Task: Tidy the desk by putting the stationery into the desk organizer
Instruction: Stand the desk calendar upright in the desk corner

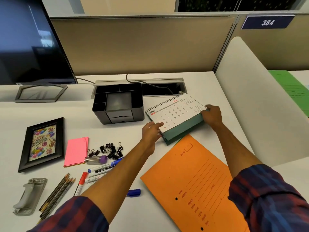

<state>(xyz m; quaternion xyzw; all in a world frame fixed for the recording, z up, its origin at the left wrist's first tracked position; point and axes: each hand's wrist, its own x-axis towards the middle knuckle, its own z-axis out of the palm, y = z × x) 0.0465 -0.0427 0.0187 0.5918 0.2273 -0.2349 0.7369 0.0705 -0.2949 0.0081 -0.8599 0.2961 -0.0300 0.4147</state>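
black desk organizer (118, 103) on the table (117, 136) — compartments look bare, both hands' grip on the desk calendar (175, 114) just right of it, left hand (151, 132), right hand (212, 114)

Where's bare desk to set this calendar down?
Bare white desk lies between the black monitor stand and the black-framed birthday picture, left of the black desk organizer. Crowded: black binder clips, markers and pencils front-left; orange folder front-right.

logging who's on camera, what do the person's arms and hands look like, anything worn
Both forearms are bare. Plaid sleeves in dark blue and red are pushed up near the elbows: left sleeve, right sleeve. The left hand and right hand show no gloves.
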